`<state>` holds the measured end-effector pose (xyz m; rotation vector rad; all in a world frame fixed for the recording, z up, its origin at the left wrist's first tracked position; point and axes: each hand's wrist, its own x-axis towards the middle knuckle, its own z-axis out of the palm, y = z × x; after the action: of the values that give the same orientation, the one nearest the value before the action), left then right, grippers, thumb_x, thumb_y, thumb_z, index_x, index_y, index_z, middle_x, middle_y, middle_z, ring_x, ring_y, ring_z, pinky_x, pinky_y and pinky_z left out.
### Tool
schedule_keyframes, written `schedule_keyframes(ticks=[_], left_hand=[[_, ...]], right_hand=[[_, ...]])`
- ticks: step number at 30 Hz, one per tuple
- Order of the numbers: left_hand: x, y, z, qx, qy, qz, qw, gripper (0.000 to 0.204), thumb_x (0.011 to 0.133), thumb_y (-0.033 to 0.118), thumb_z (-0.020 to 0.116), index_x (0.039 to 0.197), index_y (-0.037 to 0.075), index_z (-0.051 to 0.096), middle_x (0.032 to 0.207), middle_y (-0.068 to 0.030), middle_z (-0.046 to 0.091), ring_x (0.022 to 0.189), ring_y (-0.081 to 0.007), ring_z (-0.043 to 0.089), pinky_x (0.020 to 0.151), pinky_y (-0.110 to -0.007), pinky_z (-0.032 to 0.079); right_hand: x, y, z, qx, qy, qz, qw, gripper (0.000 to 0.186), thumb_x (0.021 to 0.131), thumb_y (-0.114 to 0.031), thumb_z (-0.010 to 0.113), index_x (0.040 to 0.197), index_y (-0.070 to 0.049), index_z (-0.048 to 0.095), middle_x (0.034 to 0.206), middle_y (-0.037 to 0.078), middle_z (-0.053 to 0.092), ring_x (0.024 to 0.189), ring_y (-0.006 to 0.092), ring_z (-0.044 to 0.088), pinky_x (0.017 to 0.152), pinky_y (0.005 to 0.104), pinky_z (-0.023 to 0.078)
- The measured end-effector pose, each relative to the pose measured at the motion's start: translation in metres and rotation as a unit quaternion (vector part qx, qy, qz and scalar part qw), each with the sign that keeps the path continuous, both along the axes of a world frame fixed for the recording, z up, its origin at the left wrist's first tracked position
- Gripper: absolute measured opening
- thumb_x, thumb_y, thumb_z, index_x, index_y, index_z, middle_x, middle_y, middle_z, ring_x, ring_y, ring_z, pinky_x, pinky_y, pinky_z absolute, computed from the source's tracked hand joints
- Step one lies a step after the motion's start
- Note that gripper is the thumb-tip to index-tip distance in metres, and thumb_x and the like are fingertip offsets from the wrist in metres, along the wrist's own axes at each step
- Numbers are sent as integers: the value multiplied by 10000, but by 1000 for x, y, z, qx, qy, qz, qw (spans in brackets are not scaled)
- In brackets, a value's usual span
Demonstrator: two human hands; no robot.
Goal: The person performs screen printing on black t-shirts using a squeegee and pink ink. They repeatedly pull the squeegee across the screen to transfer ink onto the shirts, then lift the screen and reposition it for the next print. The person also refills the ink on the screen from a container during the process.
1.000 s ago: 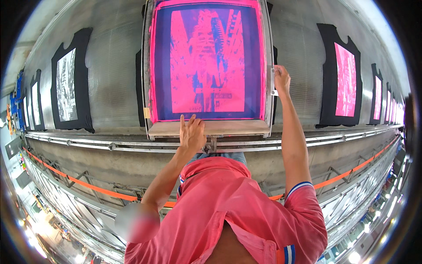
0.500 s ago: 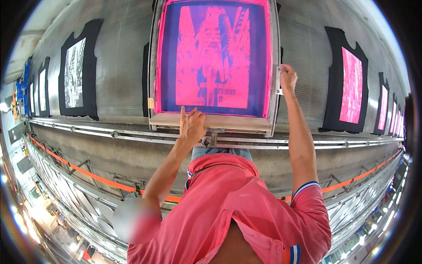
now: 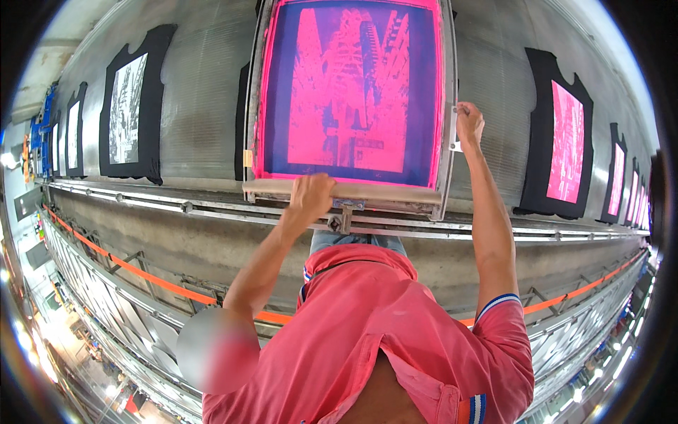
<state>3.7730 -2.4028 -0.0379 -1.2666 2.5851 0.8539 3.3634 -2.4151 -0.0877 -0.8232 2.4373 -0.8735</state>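
A screen printing frame (image 3: pixel 450 78) stands before me, its blue mesh carrying a bright pink image and pink ink along the edges. My left hand (image 3: pixel 312 198) is closed over the pale front bar (image 3: pixel 385 191) of this frame, left of its middle, with the fingers curled over the top. At the right side rail, my right hand (image 3: pixel 470 126) is closed, its fingertips against the metal edge just above a small white bracket (image 3: pixel 456 147). Whatever lies under the screen is mostly hidden; a strip of black cloth (image 3: pixel 241 124) shows at its left side.
Black sleeveless shirts lie on the long grey table: one with a grey-and-white print (image 3: pixel 128 109) to the left, one with a pink print (image 3: pixel 567 141) to the right, several more beyond. A metal rail (image 3: pixel 187 207) runs along the near edge. An orange bar (image 3: pixel 152 274) passes behind me.
My left hand's fingers, earlier stretched toward the mesh with the index finger out, are now curled over the front bar. The right hand stays at the side rail. The view has shifted slightly.
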Motion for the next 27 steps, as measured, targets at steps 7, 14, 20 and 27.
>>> schedule_keyframes(ticks=[7,14,20,27], left_hand=[[-57,-114,-25,266,-213,-87,936,268,566,89,672,815,19,738,823,-223,697,897,-349,678,764,-458,515],[-84,-241,-45,291,-211,-249,899,381,551,103,766,919,7,750,1008,-204,705,924,-292,658,788,-405,502],[-174,-393,-16,159,-113,-237,952,278,651,113,665,904,28,740,804,-167,718,766,-266,685,704,-435,524],[-218,-475,-22,-198,47,-40,978,191,731,100,609,868,64,738,886,-185,714,867,-374,688,706,-493,542]], right_hand=[[-1,0,-9,-5,50,5,999,236,929,-205,568,1036,-37,693,1004,189,709,936,322,689,823,400,525],[9,-1,1,-8,31,-4,999,197,919,-159,584,1017,-24,689,956,196,706,883,329,693,781,395,516],[5,17,-3,-9,38,-25,999,183,929,-164,607,1048,-55,691,884,171,705,832,265,692,761,368,515],[13,12,10,25,6,-38,999,152,931,-114,616,1058,-76,690,758,91,653,678,151,579,631,330,464]])
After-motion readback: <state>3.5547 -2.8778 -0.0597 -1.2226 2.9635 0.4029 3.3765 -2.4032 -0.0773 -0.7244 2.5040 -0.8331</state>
